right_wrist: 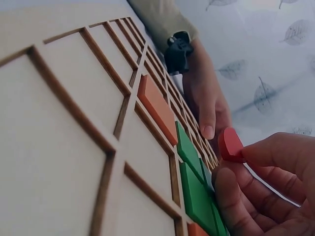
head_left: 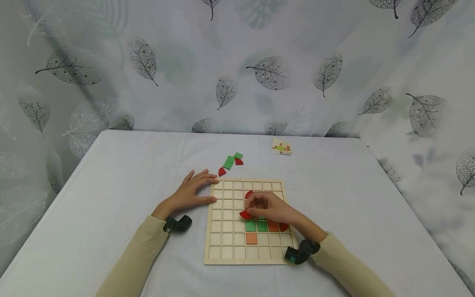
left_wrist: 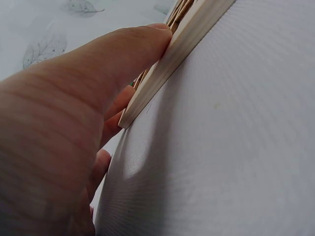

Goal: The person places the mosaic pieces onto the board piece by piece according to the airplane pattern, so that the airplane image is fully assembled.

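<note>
A wooden grid board (head_left: 227, 239) lies flat on the table. My left hand (head_left: 191, 192) touches its left edge near the far corner, fingers fairly straight; in the left wrist view the thumb (left_wrist: 133, 46) rests against the board's side. Above the board's middle, my right hand (head_left: 272, 208) pinches a red quarter-round tile (right_wrist: 230, 145) between thumb and finger. Set in the grid are green tiles (head_left: 250, 226), an orange tile (head_left: 251, 238) nearer the front, another orange tile (head_left: 273, 226), and red tiles (head_left: 249, 194) (head_left: 283, 227). The right hand hides some cells.
Beyond the board's far edge lie loose green tiles (head_left: 228, 165) and two red tiles (head_left: 222, 171) (head_left: 239, 161). A small pattern card (head_left: 281, 147) sits near the table's back edge. A leaf-print curtain (head_left: 178, 82) hangs behind the white table (head_left: 334, 177).
</note>
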`<state>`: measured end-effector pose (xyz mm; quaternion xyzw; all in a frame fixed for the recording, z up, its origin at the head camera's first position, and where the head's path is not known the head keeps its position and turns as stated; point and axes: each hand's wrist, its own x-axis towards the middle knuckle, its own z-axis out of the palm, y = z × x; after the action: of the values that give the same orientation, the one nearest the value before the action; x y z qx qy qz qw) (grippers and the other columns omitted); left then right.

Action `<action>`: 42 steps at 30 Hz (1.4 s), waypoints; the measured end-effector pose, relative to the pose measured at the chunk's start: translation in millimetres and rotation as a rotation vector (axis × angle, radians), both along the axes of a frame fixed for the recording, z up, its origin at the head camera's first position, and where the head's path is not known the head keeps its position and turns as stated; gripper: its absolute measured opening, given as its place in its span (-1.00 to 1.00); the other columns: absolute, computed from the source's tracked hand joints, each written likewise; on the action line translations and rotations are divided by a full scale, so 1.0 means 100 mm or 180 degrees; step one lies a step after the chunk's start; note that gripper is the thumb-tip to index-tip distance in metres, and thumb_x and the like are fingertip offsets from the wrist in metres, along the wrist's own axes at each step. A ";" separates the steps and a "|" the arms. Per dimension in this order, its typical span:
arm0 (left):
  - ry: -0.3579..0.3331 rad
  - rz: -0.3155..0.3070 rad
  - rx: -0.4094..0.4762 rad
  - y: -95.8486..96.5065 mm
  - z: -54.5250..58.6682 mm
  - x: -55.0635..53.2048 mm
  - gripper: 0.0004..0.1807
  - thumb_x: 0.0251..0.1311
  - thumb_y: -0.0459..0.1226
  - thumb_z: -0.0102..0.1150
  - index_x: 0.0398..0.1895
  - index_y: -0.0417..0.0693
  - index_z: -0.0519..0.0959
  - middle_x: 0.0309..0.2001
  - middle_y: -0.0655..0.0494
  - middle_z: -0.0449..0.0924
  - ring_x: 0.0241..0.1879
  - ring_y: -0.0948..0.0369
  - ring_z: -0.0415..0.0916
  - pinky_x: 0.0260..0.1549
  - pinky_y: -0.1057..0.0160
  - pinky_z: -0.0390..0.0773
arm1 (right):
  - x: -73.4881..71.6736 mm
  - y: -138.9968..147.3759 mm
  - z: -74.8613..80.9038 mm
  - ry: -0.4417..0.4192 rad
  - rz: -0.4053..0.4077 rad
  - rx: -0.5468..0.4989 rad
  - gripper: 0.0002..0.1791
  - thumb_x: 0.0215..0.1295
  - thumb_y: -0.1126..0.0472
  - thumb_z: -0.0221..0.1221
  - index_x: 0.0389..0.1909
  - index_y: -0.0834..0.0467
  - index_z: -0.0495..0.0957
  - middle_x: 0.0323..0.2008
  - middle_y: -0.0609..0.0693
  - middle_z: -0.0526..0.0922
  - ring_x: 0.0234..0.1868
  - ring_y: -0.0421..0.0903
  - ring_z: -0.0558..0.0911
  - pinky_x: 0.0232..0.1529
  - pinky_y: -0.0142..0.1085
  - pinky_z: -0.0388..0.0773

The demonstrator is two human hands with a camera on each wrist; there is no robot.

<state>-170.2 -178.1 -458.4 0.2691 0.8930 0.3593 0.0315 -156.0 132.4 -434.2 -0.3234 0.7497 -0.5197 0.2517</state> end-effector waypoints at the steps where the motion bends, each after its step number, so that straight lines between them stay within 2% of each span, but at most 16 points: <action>1: -0.0002 -0.0002 -0.0001 0.00 0.00 0.00 -0.41 0.11 -0.05 0.38 0.22 0.01 0.51 0.33 0.01 0.40 0.50 -0.03 -0.02 0.43 -0.16 -0.37 | 0.01 0.01 0.00 -0.0027 0.0007 0.0000 -0.89 0.36 0.32 0.17 -0.17 0.28 0.55 -0.30 0.10 0.60 -0.37 -0.06 0.60 -0.30 -0.30 0.63; 6: -0.0008 -0.0005 0.0009 0.00 0.00 0.00 -0.41 0.11 -0.07 0.38 0.22 0.01 0.51 0.33 0.01 0.40 0.50 -0.03 -0.02 0.44 -0.16 -0.37 | 0.03 0.03 -0.01 -0.0146 0.0013 -0.0004 -0.88 0.37 0.32 0.17 -0.16 0.29 0.54 -0.31 0.11 0.60 -0.39 -0.08 0.60 -0.31 -0.31 0.63; 17: 0.0005 -0.0002 -0.0010 0.01 0.02 0.00 -0.41 0.11 -0.06 0.38 0.21 -0.01 0.51 0.32 -0.01 0.41 0.49 -0.05 0.00 0.43 -0.18 -0.36 | 0.07 0.08 -0.01 -0.0050 0.0162 -0.0134 -0.90 0.34 0.38 0.17 -0.18 0.33 0.53 -0.32 0.16 0.61 -0.41 -0.08 0.64 -0.28 -0.28 0.67; 20: -0.0001 -0.0005 0.0000 0.02 0.02 0.00 -0.42 0.11 -0.07 0.38 0.21 -0.01 0.51 0.32 -0.01 0.41 0.49 -0.05 0.00 0.43 -0.17 -0.36 | 0.09 0.10 0.01 -0.0103 0.0142 -0.0109 -0.90 0.32 0.38 0.19 -0.19 0.33 0.53 -0.33 0.15 0.62 -0.40 -0.07 0.65 -0.26 -0.27 0.67; 26: 0.0008 0.0001 -0.0017 0.01 0.02 0.00 -0.41 0.11 -0.06 0.38 0.21 0.00 0.51 0.32 0.00 0.41 0.49 -0.05 0.00 0.43 -0.17 -0.36 | 0.13 0.11 0.06 -0.0124 0.0094 0.0071 -0.89 0.28 0.34 0.24 -0.22 0.28 0.57 -0.31 0.08 0.62 -0.36 -0.14 0.61 -0.25 -0.38 0.63; 32: 0.0023 -0.0001 -0.0022 0.01 0.00 -0.01 -0.41 0.12 -0.06 0.37 0.22 0.00 0.50 0.33 0.00 0.40 0.49 -0.04 0.00 0.43 -0.17 -0.36 | 0.16 0.11 0.10 -0.0282 0.0267 0.0043 -0.88 0.30 0.37 0.21 -0.20 0.33 0.55 -0.31 0.13 0.63 -0.36 -0.07 0.68 -0.24 -0.34 0.65; 36: 0.0032 -0.0002 -0.0019 0.01 0.01 0.00 -0.40 0.12 -0.06 0.37 0.23 0.00 0.50 0.33 -0.01 0.40 0.49 -0.04 0.00 0.43 -0.17 -0.36 | 0.16 0.11 0.11 -0.0250 0.0360 0.0079 -0.90 0.30 0.35 0.22 -0.22 0.30 0.56 -0.34 0.10 0.65 -0.37 -0.09 0.67 -0.30 -0.38 0.62; 42: 0.0025 -0.0009 -0.0010 0.01 0.01 0.00 -0.41 0.11 -0.07 0.38 0.22 0.00 0.51 0.34 -0.01 0.39 0.49 -0.03 -0.01 0.43 -0.16 -0.37 | 0.17 0.13 0.11 -0.0049 0.0503 0.0182 -0.94 0.29 0.30 0.24 -0.26 0.21 0.61 -0.38 -0.01 0.65 -0.42 -0.25 0.55 -0.43 -0.49 0.50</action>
<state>-170.2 -177.2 -457.1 0.2717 0.8933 0.3568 0.0289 -138.7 144.9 -423.1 -0.3702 0.7344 -0.4791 0.3068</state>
